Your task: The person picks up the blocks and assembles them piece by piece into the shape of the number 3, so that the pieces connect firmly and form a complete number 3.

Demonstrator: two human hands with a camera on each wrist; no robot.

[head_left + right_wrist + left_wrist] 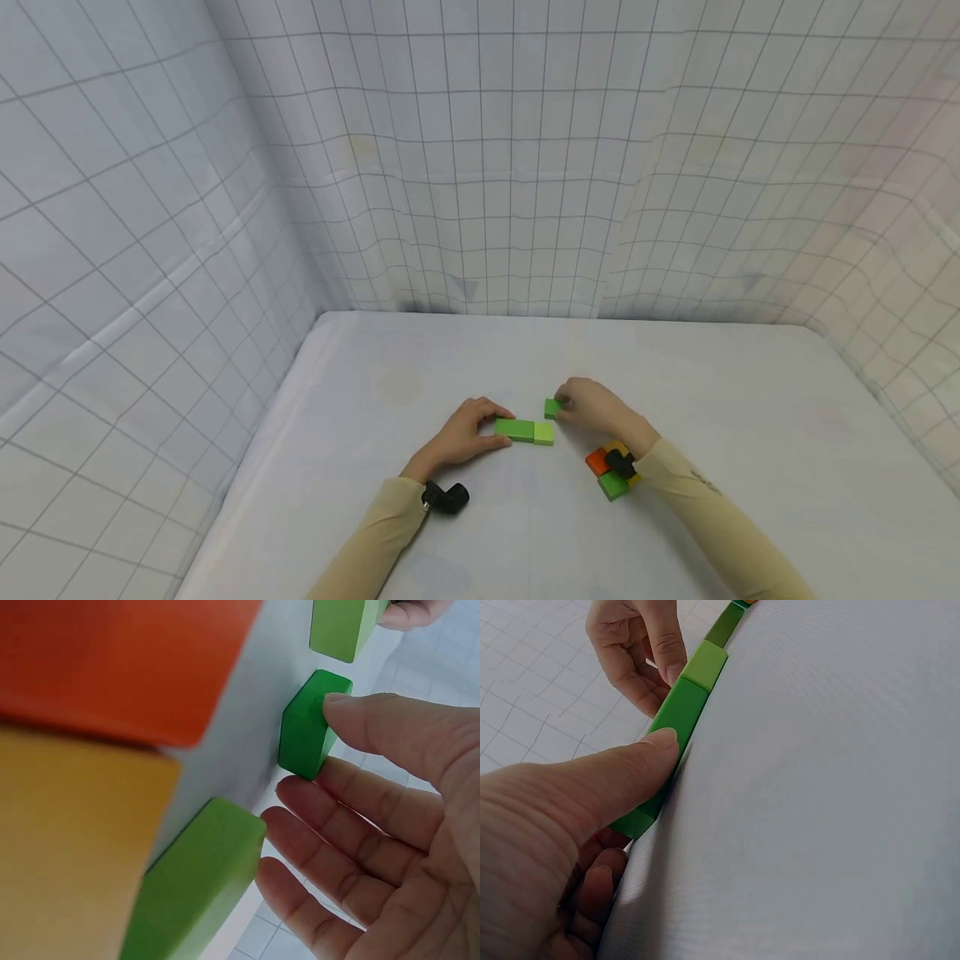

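My left hand (463,433) grips a long green block (514,429) between thumb and fingers. The left wrist view shows its thumb on the block's side. A light green block (543,434) touches the long block's right end, in line with it. Beyond and to the right, my right hand (592,406) pinches a small green block (552,408). In the right wrist view, the thumb presses one side of this dark green block (304,727) with a fingertip at its lower end. The other fingers are spread loosely.
Near my right wrist lies a cluster of blocks: a red-orange block (597,461), a yellow block (617,447) and a green block (612,486). My right forearm partly covers it. A white table (420,358) bears everything, with grid-patterned white curtains (480,167) around it.
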